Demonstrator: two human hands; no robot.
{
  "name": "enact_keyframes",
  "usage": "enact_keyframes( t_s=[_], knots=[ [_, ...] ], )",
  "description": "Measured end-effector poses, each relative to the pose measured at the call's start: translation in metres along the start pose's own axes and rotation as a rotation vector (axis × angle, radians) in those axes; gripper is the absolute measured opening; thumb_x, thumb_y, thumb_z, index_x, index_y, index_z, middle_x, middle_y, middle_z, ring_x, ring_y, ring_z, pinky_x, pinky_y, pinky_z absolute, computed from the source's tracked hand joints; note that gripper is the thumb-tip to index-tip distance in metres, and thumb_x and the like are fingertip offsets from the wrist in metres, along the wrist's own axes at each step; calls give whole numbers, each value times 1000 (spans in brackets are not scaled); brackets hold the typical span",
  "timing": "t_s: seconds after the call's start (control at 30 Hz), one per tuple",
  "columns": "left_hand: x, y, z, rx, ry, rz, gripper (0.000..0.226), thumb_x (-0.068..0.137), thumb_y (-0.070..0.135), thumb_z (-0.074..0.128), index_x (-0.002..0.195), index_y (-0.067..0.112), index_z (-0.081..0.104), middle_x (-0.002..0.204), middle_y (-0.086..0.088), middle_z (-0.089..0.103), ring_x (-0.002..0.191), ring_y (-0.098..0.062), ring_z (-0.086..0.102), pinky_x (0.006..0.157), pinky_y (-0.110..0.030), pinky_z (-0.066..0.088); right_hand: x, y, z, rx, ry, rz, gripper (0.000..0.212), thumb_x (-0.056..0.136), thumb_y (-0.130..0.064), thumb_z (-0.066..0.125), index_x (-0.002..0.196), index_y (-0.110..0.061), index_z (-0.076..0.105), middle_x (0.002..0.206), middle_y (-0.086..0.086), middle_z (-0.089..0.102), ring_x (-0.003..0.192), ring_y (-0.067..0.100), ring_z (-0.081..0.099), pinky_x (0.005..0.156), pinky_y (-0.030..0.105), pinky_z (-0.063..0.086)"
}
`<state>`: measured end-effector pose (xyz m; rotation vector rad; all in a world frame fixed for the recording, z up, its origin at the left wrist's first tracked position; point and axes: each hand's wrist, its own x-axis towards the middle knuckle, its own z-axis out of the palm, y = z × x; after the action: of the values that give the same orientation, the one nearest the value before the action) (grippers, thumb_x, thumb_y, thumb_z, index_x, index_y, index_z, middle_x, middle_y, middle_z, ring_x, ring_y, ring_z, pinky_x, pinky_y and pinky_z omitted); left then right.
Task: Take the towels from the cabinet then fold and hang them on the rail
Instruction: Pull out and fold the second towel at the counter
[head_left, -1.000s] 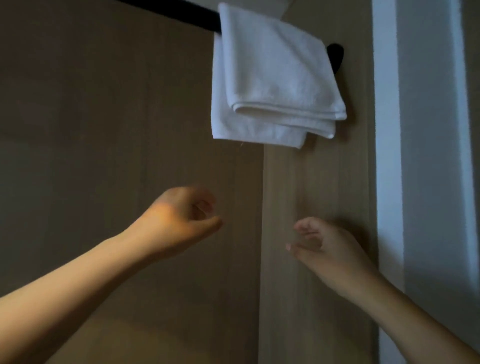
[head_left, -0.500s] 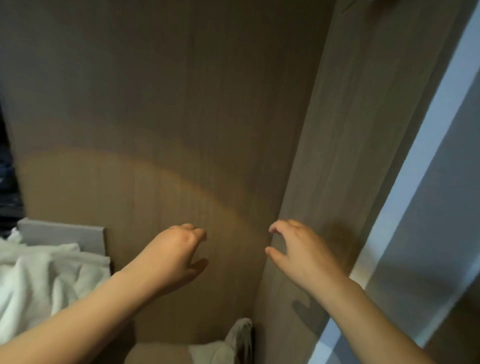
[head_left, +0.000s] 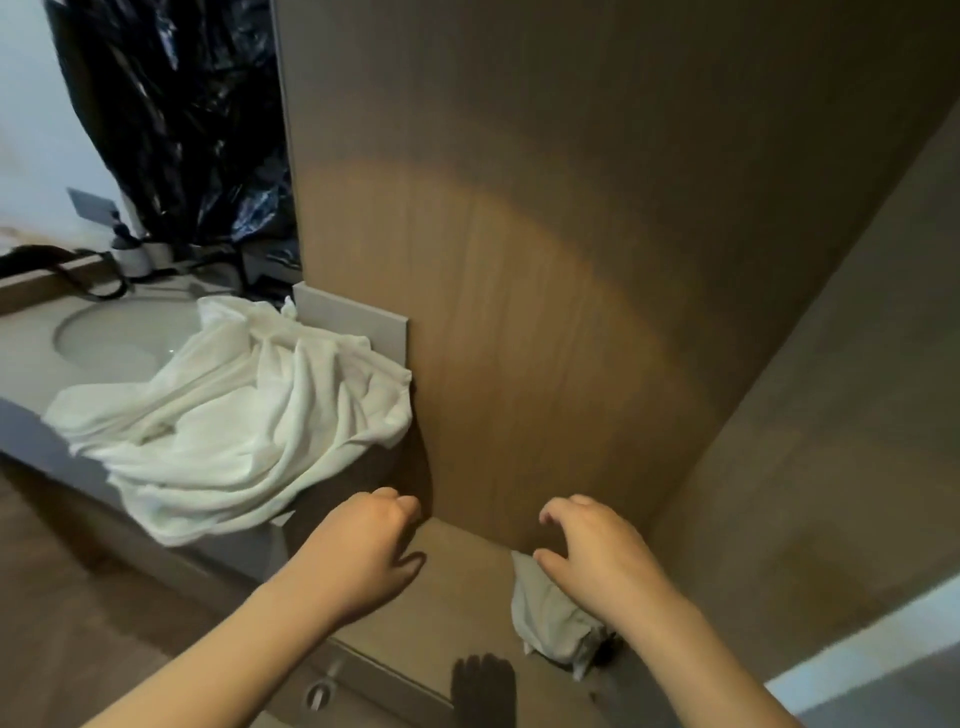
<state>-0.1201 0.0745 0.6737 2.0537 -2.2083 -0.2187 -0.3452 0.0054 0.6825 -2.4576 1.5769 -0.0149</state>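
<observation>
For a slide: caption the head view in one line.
Left hand and right hand hover empty over a ledge; small towel by the right, large towel on the counter.

Two white towels are recorded: large towel (head_left: 244, 415), crumpled, draped over counter (head_left: 28, 364) edge at nine o'clock; small towel (head_left: 545, 613), bunched on wooden ledge (head_left: 462, 587) at five o'clock.

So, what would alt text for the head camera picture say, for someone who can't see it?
Two bare, empty hands reach toward a wooden ledge, the left hand loosely curled, the right hand over a small crumpled towel. A large white towel lies heaped beside a sink.
</observation>
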Motion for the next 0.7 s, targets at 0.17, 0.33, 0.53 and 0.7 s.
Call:
enact_keyframes(
  t_s=[0.17,0.33,0.53,0.7],
  knots=[
    [-22,-67,5,-73,-27,-117,38,89,50,57,118,26,54,114,5,58,105,-12,57,88,-25,46,37,-63,25,88,-41,-36,39,94,-39,60,131,-30,52,125,-9,54,110,11,55,77,20,41],
    [-38,-138,-4,-89,-8,-205,40,89,48,56,122,26,55,119,4,60,109,-13,57,90,-25,45,69,-125,37,101,-13,-87,41,94,-39,61,133,-31,52,127,-9,56,111,7,56,84,19,47],
    [-60,-204,-12,-136,6,-284,43,91,45,55,131,28,52,129,8,57,116,-9,55,94,-20,42,110,-196,46,134,-33,-176,43,93,-39,62,134,-30,51,127,-9,56,112,8,57,87,21,49],
    [-60,-249,-17,-174,34,-365,45,93,45,54,135,30,49,132,9,55,118,-8,54,98,-19,42,153,-240,49,128,-57,-273,41,94,-37,58,133,-27,53,126,-6,58,111,11,55,86,20,44]
  ],
)
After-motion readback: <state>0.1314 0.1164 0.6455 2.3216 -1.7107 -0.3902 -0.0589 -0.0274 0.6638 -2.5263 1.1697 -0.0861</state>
